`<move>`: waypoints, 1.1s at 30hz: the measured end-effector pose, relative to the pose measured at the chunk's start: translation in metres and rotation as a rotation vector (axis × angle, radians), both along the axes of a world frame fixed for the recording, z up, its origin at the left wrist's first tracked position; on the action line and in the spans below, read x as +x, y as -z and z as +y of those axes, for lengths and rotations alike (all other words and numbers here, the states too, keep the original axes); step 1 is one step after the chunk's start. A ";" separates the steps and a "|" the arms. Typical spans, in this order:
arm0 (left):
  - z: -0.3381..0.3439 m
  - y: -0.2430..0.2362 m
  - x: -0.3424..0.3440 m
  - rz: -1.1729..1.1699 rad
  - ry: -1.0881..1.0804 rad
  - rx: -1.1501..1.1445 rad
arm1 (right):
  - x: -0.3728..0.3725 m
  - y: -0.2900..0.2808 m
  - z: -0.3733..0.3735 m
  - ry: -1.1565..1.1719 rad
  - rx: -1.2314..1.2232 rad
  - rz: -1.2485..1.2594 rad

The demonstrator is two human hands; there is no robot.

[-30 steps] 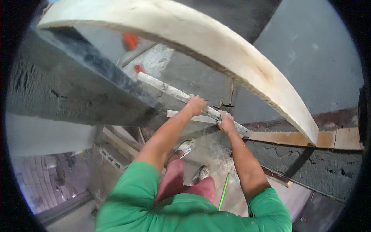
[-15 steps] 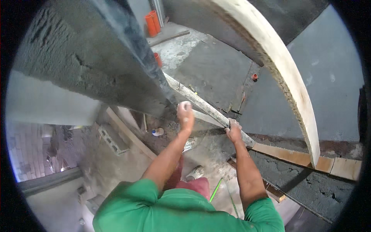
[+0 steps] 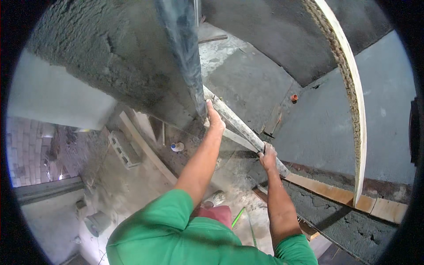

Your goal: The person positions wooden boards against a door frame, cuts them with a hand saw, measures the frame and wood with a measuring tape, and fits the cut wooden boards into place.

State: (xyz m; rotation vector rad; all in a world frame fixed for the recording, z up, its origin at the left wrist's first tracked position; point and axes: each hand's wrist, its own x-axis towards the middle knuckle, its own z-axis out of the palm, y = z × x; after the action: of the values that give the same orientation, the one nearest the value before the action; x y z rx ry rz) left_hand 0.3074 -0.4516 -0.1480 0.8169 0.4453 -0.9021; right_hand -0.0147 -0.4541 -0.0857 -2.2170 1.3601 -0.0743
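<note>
My left hand (image 3: 214,118) is closed at the lower end of a smooth grey-blue strip (image 3: 183,48), which edges a rough plastered surface (image 3: 110,57). Its thumb points upward, and what its fingers wrap is hidden. A long, pale, plaster-speckled board (image 3: 236,117) slants down from beside this hand to the right. My right hand (image 3: 268,157) grips that board near its lower right end. Beneath it, a narrower pale strip (image 3: 238,139) runs between my two hands, meeting the board at my right hand.
A curved pale board (image 3: 353,88) rises at the right, its foot beside wooden strips (image 3: 327,185) along a wet mortar ledge (image 3: 322,205). On the floor at left are a hollow block (image 3: 123,148), a plank (image 3: 148,148) and a white bottle (image 3: 177,146). A bucket (image 3: 97,223) stands lower left.
My left hand has moved up a little, from over the narrower strip to the grey-blue strip's lower end. My right hand keeps its grip. The view has shifted.
</note>
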 end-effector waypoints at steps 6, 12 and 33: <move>-0.031 0.007 -0.002 0.047 -0.026 -0.034 | -0.011 0.005 -0.006 0.022 -0.096 -0.013; -0.033 0.011 0.004 0.006 -0.023 -0.061 | -0.009 0.007 -0.007 0.020 -0.062 0.009; -0.049 -0.130 -0.009 -0.144 0.314 0.008 | 0.007 -0.050 0.098 0.176 0.140 0.152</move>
State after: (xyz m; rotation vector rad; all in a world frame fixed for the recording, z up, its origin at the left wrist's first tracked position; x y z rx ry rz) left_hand 0.2984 -0.5009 -0.0183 0.9684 0.1966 -1.1227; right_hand -0.0073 -0.3565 -0.0361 -2.0184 1.5904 0.1255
